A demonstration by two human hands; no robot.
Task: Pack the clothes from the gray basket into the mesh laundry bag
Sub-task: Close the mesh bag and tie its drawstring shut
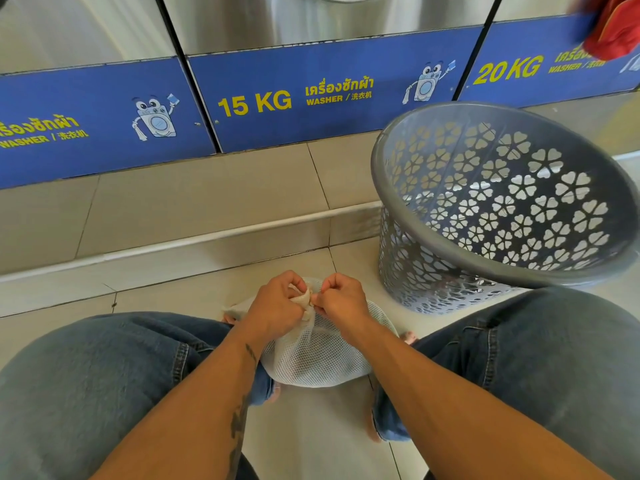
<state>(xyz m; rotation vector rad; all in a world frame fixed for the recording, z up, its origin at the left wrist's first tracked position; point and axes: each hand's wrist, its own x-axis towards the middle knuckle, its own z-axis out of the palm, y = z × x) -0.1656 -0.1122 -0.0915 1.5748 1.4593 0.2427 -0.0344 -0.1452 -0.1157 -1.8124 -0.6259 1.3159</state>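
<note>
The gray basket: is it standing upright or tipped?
Tipped. The gray basket leans with its mouth toward the camera; no clothes show inside.

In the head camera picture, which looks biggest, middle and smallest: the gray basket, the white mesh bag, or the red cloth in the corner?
1. gray basket
2. mesh bag, partly hidden by both hands
3. red cloth, cut off by the frame, so unsure

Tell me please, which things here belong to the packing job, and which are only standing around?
Job: mesh laundry bag, gray basket, left hand, right hand.

Around: washers, red cloth, tiled step.
</note>
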